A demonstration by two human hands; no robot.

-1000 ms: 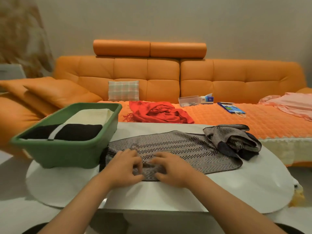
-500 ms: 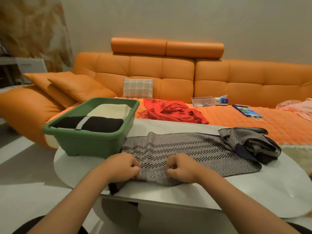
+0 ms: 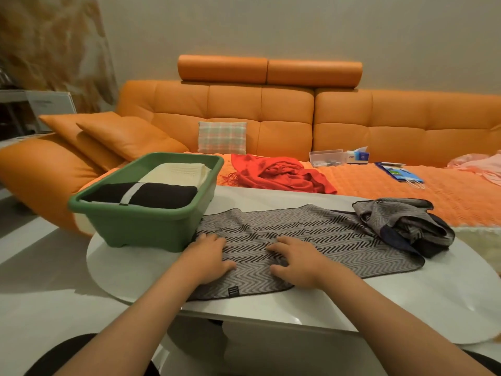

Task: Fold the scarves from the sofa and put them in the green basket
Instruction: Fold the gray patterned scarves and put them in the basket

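The grey zigzag scarf (image 3: 311,240) lies spread lengthwise on the white table (image 3: 406,294), its near end with a small dark label at about 6 o'clock by the table edge. At its 3 o'clock end lies a crumpled heap of grey and dark cloth (image 3: 406,226); whether that is the same scarf cannot be told. Both hands rest on the near part of the scarf, fingers stretched out and gripping nothing: the left hand (image 3: 208,257) at the scarf's 9 o'clock edge, the right hand (image 3: 296,263) just beside it toward 3 o'clock, palms down on the cloth. At 10 o'clock from the hands, touching the scarf's edge, stands the green basket (image 3: 146,226), holding a folded black scarf (image 3: 162,195) nearer and a folded cream scarf (image 3: 179,172) behind it. Beyond the table, at 12 o'clock, a red scarf (image 3: 279,176) lies bunched on the orange sofa (image 3: 271,115), with a checked cushion (image 3: 222,137) at its 11 o'clock and a clear box (image 3: 326,158) at its 2 o'clock.
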